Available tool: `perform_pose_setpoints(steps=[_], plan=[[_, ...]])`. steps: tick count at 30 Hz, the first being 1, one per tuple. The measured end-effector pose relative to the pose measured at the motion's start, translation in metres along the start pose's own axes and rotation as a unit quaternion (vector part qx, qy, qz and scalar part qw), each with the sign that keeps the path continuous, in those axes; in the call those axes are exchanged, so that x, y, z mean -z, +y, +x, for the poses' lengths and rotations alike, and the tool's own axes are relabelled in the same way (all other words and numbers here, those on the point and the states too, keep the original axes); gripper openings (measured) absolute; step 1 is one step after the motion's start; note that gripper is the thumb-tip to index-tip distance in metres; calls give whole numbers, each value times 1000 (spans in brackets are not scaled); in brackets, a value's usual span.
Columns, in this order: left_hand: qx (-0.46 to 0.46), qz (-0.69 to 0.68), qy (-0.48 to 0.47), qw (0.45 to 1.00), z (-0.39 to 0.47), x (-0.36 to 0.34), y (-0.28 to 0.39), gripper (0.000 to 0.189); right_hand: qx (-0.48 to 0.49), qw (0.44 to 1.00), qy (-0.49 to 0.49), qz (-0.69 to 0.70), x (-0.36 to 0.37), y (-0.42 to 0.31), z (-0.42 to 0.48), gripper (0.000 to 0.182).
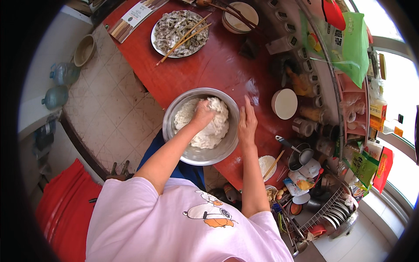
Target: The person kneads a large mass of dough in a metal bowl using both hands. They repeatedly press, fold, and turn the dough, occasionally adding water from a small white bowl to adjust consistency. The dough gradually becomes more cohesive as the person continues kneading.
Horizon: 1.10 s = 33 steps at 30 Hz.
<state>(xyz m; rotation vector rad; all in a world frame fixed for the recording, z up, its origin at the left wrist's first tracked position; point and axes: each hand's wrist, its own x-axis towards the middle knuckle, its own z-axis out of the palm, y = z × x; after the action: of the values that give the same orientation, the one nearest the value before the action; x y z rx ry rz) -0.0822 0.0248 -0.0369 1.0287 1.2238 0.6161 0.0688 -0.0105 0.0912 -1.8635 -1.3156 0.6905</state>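
Note:
A wide metal bowl [231,144] stands by the edge of the red table [209,75], with pale floury dough [209,134] inside. My left hand [203,115] is in the bowl, its fingers curled into the dough and partly hidden by it. Against the outside of the bowl's right rim, my right hand [247,121] is held upright with straight fingers and nothing in it. Farther back, a white plate [157,49] carries floured strips of food [178,31], with wooden chopsticks [185,39] laid across.
To the right are a white bowl [284,104], several jars, and a small bowl of flour [266,163] with chopsticks. A ladle [306,156] rests in a dark pot. Another bowl [240,18] with chopsticks stands at the back. A dish rack [316,216] is at lower right.

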Motion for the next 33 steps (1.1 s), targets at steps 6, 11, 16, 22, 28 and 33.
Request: perform_pose_setpoints(steps=[6,11,16,22,28,33], plan=[[-27,-33,84,996,19,-11,54,33,-137,972,181,65,-27,21,-74,39],[-21,152,-173,973,38,-24,80,32,-93,967,237,11,-31,32,-51,37],[-160,307,-401,848,32,-30,74,25,-91,980,173,37,-11,35,-35,36],[-73,34,-53,995,31,-22,52,17,-77,981,175,19,-7,32,-23,35],[-15,-174,43,984,36,-28,66,25,-48,981,184,28,-15,35,-22,35],[-126,87,-201,968,30,-32,74,21,-77,981,172,44,-13,32,-22,32]])
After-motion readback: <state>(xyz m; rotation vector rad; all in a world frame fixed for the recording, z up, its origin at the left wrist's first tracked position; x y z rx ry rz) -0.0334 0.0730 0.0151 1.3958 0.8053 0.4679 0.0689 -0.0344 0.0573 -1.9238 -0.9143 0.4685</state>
